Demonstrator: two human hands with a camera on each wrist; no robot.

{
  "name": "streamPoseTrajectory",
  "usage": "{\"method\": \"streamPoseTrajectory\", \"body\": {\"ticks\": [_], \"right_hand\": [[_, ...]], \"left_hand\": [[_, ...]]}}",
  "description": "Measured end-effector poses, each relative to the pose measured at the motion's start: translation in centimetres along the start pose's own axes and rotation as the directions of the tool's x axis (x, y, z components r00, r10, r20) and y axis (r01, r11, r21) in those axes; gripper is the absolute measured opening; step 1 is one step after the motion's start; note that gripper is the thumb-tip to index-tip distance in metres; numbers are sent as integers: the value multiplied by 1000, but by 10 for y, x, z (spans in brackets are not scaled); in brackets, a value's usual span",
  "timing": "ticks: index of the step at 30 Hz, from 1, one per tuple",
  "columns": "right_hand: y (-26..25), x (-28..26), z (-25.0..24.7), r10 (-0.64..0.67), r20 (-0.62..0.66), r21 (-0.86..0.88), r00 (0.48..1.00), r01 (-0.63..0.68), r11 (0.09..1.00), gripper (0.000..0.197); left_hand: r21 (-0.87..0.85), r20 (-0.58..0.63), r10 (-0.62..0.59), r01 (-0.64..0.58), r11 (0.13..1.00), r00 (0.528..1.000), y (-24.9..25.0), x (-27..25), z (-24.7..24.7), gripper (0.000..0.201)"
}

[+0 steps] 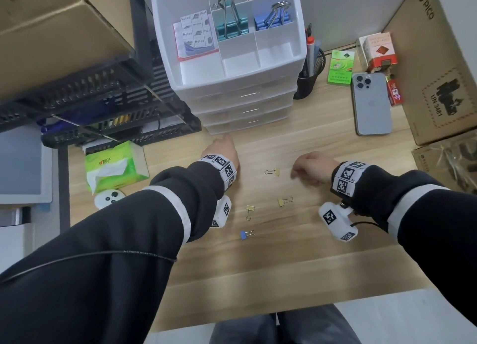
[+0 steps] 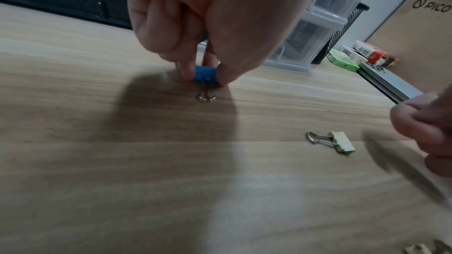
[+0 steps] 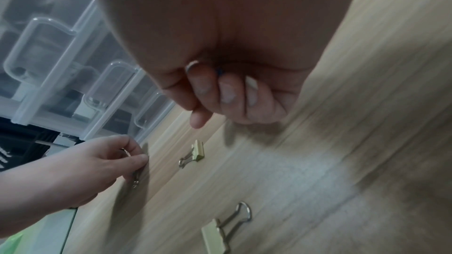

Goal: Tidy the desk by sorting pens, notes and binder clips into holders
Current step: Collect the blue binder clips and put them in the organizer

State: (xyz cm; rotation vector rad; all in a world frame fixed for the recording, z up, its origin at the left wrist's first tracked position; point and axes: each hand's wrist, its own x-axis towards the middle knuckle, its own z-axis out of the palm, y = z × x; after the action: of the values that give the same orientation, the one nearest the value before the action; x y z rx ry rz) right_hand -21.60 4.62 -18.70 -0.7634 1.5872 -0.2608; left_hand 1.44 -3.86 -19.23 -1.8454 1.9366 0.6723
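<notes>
My left hand [image 2: 205,78] pinches a small blue binder clip [image 2: 206,73] between thumb and finger, low over the wooden desk [image 1: 296,266], just in front of the white drawer organizer [image 1: 300,59]. My right hand [image 3: 220,92] hovers with fingers curled into the palm, and a sliver of something small and blue [image 3: 219,70] shows between them. Three gold clips [image 1: 273,171] [image 1: 285,201] [image 1: 249,210] and one blue clip [image 1: 246,234] lie between my hands. The organizer's top tray holds notes [image 1: 196,34], large teal clips [image 1: 231,26] and blue clips [image 1: 273,21].
A black mesh pen cup [image 1: 307,81] with pens stands right of the organizer. Beyond it lie a green box [image 1: 340,67], a phone [image 1: 371,103] and a cardboard box [image 1: 438,59]. Black stacked trays [image 1: 103,106], a tissue pack [image 1: 116,165] and a white controller [image 1: 109,198] are on the left.
</notes>
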Motion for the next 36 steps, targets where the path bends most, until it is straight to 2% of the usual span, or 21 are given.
{"method": "streamPoseTrajectory", "body": {"ticks": [4,7,10,12,14,18,22,25,28,30,31,33,36], "right_hand": [[4,2,12,-21,47,-4,999,22,1000,15],[-4,-2,24,-43,54,-40,998,45,998,24],[-21,-16,42,-134,97,-161,986,148,976,9],[-27,-24,58,-190,167,-281,968,231,932,9],[-26,-29,79,-210,250,-449,945,306,840,15],[-14,-36,122,-174,414,-692,894,433,578,28],[-1,-38,149,-205,439,-797,875,485,360,33],[6,-36,158,-227,427,-833,875,479,277,22],[8,-35,162,-250,424,-843,870,481,243,6],[8,-36,163,-249,411,-844,877,469,259,6],[8,-36,164,-245,393,-840,886,455,296,8],[5,-35,165,-244,326,-778,913,406,480,16],[-10,-35,162,-230,199,-504,953,301,809,16]], "left_hand": [[-9,29,-52,52,999,998,0,-13,-5,31],[1,63,-27,27,1000,998,-9,-24,-10,32],[-18,85,-32,34,999,996,-26,-33,-12,36],[-49,72,-67,70,996,995,-38,-38,-12,35],[-27,88,-83,86,996,993,-51,-46,-14,29],[72,130,-84,75,995,988,-75,-60,-12,24],[73,151,-78,68,995,985,-98,-72,-6,36],[51,140,-75,68,996,987,-113,-82,1,42],[31,212,-81,76,997,974,-115,-88,7,38],[64,269,-88,74,995,959,-112,-93,9,33],[82,280,-86,66,994,956,-112,-94,10,31],[104,293,-78,49,993,953,-110,-98,10,28],[105,313,-29,-4,995,949,-105,-100,8,31]]}}
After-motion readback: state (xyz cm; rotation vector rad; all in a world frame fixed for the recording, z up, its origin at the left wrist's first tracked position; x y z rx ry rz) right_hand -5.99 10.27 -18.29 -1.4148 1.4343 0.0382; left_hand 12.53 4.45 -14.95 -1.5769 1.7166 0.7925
